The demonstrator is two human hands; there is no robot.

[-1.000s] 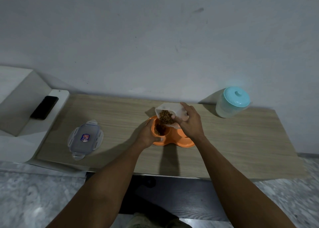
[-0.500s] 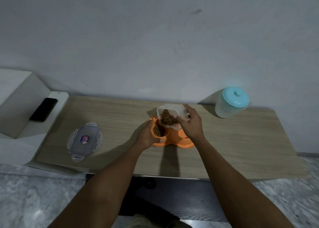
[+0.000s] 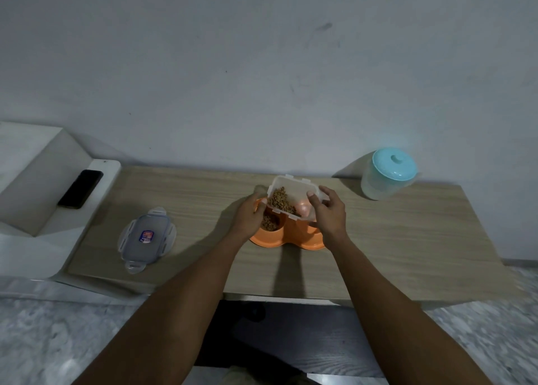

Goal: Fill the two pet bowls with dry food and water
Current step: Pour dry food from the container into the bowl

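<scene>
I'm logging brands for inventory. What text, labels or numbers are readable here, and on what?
Nothing is readable.
Sticker on the clear lid: red and blue print, too blurred to read.
Phone, jug, food container, orange double bowl: no text visible.

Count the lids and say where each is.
2. A clear snap lid lies on the table at left; a teal lid sits on the jug at right.

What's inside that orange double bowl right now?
In the orange double bowl, the left cup holds brown kibble. The clear container and right hand cover most of the right cup; its contents are hidden.
</scene>
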